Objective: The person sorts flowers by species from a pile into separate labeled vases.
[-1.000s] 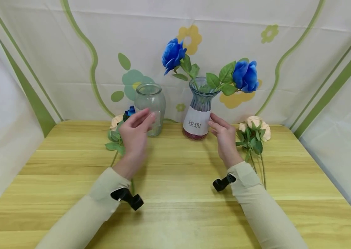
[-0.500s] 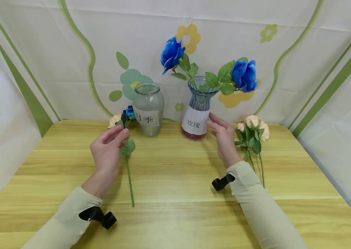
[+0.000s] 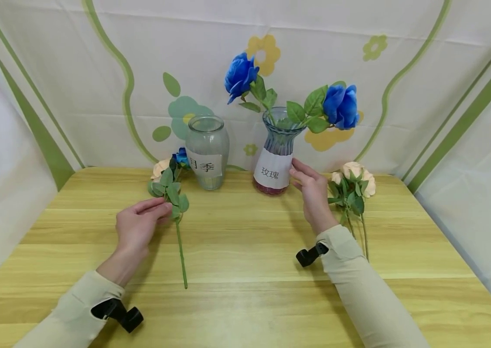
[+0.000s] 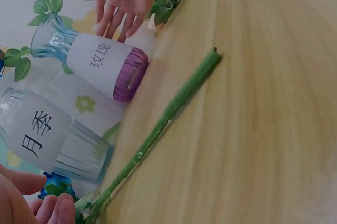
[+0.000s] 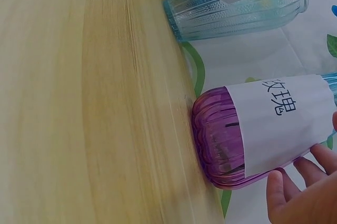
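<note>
My left hand (image 3: 137,226) is beside a long-stemmed blue rose (image 3: 180,157) lying on the table, fingertips right at its leaves. In the left wrist view, the thumb (image 4: 25,180) stands apart from the fingers, and the green stem (image 4: 174,109) runs past them. My right hand (image 3: 313,193) has its fingertips at the side of a blue-and-purple glass vase (image 3: 273,169), fingers extended rather than wrapped round it. This vase bears a white paper label and holds two blue roses, one leaning left (image 3: 241,77) and one leaning right (image 3: 341,107).
Left of the labelled vase stands a pale glass vase (image 3: 208,140) with its own label and no flowers in it. A peach flower (image 3: 160,169) lies by the blue rose. Several peach flowers (image 3: 355,175) lie on the table's right side. A patterned cloth (image 3: 324,29) hangs behind.
My left hand has moved left and down, away from the front of the pale vase to the leaves of the lying blue rose. The right hand has stayed at its vase.
</note>
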`<state>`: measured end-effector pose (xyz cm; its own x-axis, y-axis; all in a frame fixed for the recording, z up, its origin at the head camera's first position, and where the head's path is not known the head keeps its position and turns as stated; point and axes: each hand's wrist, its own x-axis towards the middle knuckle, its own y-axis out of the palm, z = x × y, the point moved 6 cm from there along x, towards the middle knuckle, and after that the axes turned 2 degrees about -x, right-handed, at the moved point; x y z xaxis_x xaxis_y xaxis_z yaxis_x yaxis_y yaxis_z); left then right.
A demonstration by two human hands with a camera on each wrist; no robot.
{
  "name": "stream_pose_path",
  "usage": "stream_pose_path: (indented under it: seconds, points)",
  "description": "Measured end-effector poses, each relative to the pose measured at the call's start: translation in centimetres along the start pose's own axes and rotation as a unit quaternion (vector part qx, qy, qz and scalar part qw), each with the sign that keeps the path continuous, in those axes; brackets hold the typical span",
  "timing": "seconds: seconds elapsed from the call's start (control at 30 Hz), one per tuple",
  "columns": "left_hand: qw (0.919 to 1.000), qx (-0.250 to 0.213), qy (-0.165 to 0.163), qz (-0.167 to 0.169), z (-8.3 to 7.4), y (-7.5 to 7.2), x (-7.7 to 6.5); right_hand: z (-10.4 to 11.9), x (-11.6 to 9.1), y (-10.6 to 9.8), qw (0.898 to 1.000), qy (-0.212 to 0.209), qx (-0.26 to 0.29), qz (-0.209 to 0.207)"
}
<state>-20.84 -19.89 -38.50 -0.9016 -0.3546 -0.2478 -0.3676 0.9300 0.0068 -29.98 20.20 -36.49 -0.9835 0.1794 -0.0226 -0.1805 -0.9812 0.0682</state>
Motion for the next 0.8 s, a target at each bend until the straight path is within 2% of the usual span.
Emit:
stream_pose_path:
  seconds: [0.07, 0.13, 0.27, 0.33, 0.63, 0.8]
  points:
    - [0.9999, 0.014, 0.002, 0.0, 0.3, -0.1, 0.2, 0.0, 0.0, 0.0, 1.0, 0.001, -0.001, 0.0]
    - [0.9988, 0.048, 0.01, -0.011, 0.3, -0.4, 0.2, 0.0, 0.0, 0.0, 1.0, 0.001, -0.002, 0.001]
    - [0.9923, 0.119, 0.02, -0.027, 0.2, -1.1, 0.5, 0.1, 0.0, -0.1, 1.0, 0.001, -0.006, 0.004]
    - [0.9902, 0.136, 0.018, -0.027, 0.3, -1.4, 0.7, 0.1, 0.0, -0.1, 1.0, 0.0, -0.006, 0.005]
    - [0.9857, 0.168, 0.004, 0.001, 1.1, -1.7, 1.4, 0.1, 0.0, -0.1, 1.0, -0.001, -0.006, 0.006]
    - [0.9747, 0.217, 0.017, 0.049, 1.1, -1.3, 1.7, 0.0, 0.0, -0.1, 1.0, 0.001, -0.006, 0.006]
